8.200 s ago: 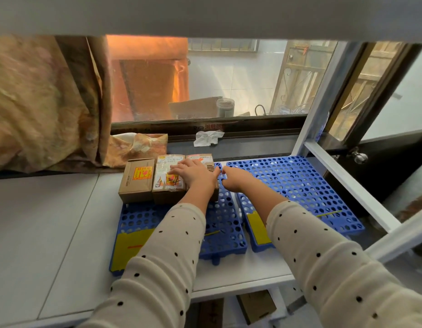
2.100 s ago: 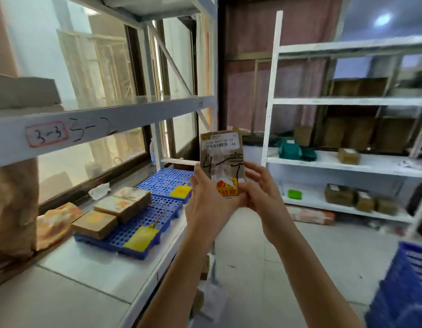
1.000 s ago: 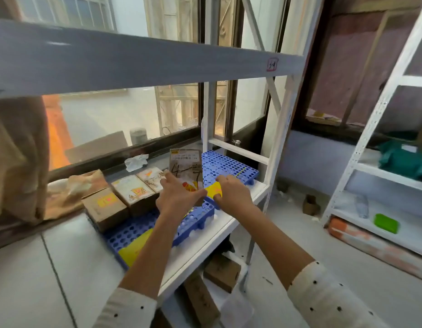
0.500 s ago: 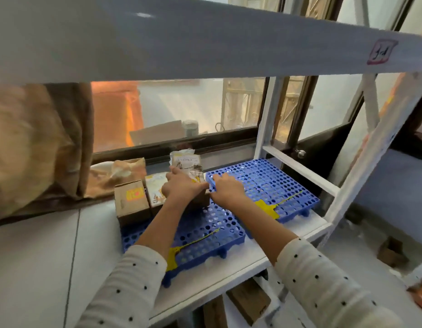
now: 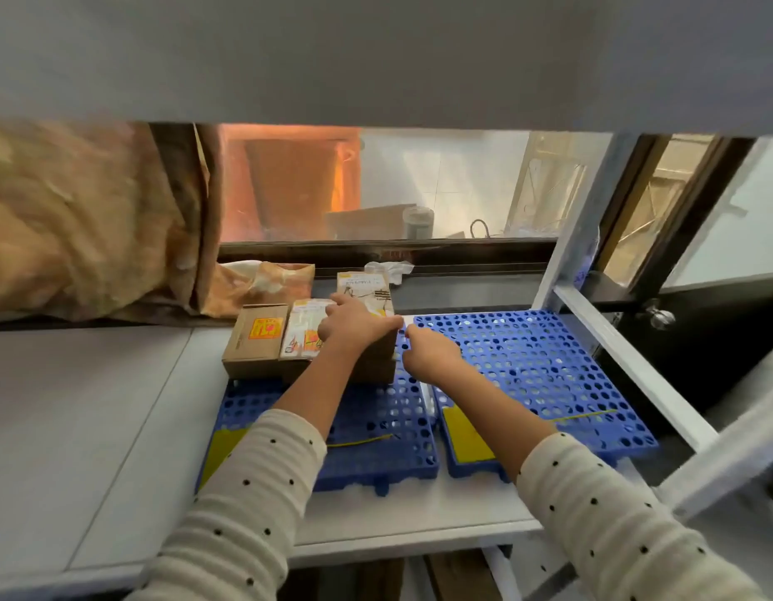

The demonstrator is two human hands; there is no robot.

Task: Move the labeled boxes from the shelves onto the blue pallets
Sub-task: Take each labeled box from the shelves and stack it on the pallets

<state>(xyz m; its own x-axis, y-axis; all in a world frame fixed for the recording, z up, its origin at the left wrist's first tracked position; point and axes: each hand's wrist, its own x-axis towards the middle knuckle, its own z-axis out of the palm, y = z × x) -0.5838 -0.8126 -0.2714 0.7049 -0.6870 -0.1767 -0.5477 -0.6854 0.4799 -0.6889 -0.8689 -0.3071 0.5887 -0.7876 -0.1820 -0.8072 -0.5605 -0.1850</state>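
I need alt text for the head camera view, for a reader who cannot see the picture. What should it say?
A person's left hand rests on a labeled box stacked on the row of boxes at the back of the left blue pallet, while the right hand touns its right edge. The right blue pallet beside it on the white shelf holds no boxes.
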